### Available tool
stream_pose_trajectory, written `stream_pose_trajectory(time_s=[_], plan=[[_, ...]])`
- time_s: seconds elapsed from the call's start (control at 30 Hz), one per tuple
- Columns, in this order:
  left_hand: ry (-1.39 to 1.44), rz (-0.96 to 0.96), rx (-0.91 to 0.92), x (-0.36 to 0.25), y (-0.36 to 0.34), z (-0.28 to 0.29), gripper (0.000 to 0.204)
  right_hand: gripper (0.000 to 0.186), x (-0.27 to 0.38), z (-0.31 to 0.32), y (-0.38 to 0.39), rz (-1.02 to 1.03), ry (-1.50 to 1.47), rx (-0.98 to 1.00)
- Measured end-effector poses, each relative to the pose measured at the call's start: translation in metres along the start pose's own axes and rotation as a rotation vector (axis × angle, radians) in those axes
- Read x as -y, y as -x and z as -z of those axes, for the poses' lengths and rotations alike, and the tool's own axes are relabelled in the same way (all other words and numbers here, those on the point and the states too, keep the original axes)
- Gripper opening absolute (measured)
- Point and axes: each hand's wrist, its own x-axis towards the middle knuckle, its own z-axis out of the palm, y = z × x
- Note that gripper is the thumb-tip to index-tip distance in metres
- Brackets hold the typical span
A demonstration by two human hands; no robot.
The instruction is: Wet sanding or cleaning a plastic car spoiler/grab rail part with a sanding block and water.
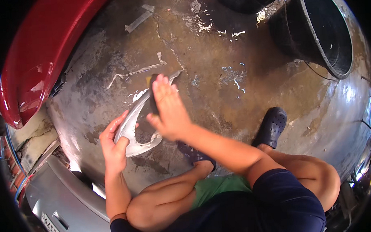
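A curved grey-and-white car trim piece [132, 118] with a rounded opening is held up at an angle over the wet floor. My left hand [115, 143] is closed on its lower left end, thumb on the near side and fingers behind. My right hand [169, 108] lies along its upper part, fingers straight and close together, thumb apart. Under those fingers a dark flat pad [154, 92] is pressed to the trim piece. Most of the pad is hidden by the hand, so its exact kind is unclear.
A glossy red car panel [48, 51] juts in at the upper left. At the upper right a black bucket [329, 33] leans on its side near another dark tub [247, 1]. Strips of used tape [141, 70] lie on the wet concrete. A silver car panel [70, 197] sits lower left.
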Motion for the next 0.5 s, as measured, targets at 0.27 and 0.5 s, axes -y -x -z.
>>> stream_pose_trajectory(time_s=[0.27,0.5], plan=[[-0.036,0.017,0.052,-0.013,-0.001,-0.004,0.059,0.086,0.004,0.004,-0.006,0.036,0.010,-0.075],[-0.702,0.195,0.751,-0.073,-0.092,-0.041,0.047,0.051,-0.094,0.084,-0.028,-0.274,-0.256,0.158]])
